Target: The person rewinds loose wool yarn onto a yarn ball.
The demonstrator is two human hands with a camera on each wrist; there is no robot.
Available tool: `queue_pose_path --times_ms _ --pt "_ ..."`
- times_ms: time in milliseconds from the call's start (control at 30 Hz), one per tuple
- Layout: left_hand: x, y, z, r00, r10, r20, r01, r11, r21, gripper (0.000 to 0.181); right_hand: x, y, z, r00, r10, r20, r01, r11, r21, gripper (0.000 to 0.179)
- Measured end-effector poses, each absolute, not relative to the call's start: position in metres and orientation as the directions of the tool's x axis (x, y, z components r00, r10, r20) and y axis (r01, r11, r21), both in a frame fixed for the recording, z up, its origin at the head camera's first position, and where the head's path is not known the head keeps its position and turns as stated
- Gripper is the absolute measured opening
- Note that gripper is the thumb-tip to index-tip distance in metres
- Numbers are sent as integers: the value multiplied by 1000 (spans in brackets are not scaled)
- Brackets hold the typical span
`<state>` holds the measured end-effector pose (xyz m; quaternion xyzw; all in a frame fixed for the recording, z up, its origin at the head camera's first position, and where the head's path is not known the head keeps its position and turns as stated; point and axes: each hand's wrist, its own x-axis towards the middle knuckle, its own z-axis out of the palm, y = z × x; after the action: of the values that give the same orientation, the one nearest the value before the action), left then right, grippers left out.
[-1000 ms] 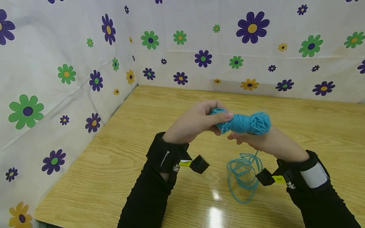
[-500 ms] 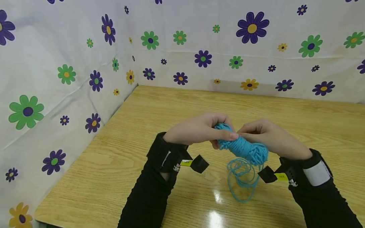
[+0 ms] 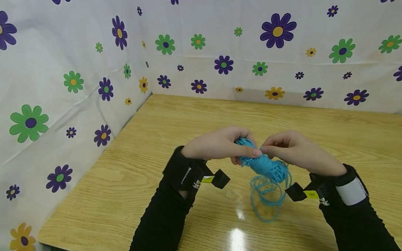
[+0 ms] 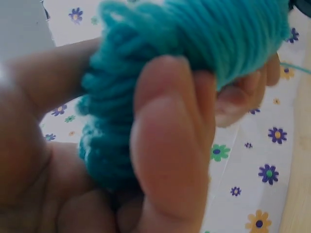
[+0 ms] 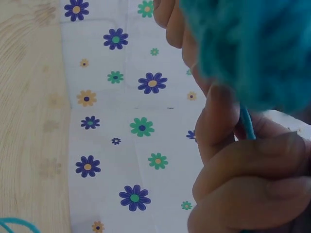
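Note:
A skein of bright blue yarn [image 3: 264,165], wound tight round its middle and looped at both ends, is held above the table. My left hand [image 3: 219,143] grips its upper left end, thumb across the front; in the left wrist view the fingers wrap round the looped yarn [image 4: 114,87]. Close by at the right, my right hand [image 3: 296,151] pinches a strand of yarn between thumb and forefinger. The right wrist view shows that strand [image 5: 247,122] running from the skein into the curled fingers.
Loose loops of the same yarn [image 3: 267,202] lie on the wooden table [image 3: 149,171] below the hands. A white cloth with printed flowers [image 3: 197,26] stands behind and at the left of the table. Each wrist wears a black strap with a small camera.
The skein has come down and tilted, its right end now lower. My right hand has moved from beneath the skein to its upper right side, pinching the strand near my left thumb.

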<state>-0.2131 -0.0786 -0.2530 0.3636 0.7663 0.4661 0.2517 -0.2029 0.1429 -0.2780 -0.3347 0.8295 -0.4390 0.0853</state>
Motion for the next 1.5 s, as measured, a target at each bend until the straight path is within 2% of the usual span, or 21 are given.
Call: queue_pose_path --times_ms 433,900,1100,1233,1500 --pt "-217 -77 -259 -726 684 -78 336 451 827 16 -199 145 -274 -853 -507 123 -385 452 -805 25" --pt "-222 -76 -263 -853 522 -25 326 568 756 19 -191 145 -268 -857 -483 181 -377 347 -859 28" --pt "-224 -78 -263 -900 434 38 294 541 788 20 -185 143 -265 -851 -478 217 -387 291 -875 27" --pt "-226 -79 -264 -931 353 95 274 501 821 22 -182 142 -264 -846 -479 236 -420 325 -847 25" --pt "-225 -81 -259 -967 217 135 203 331 922 25 -181 140 -263 -838 -495 230 -447 380 -810 24"
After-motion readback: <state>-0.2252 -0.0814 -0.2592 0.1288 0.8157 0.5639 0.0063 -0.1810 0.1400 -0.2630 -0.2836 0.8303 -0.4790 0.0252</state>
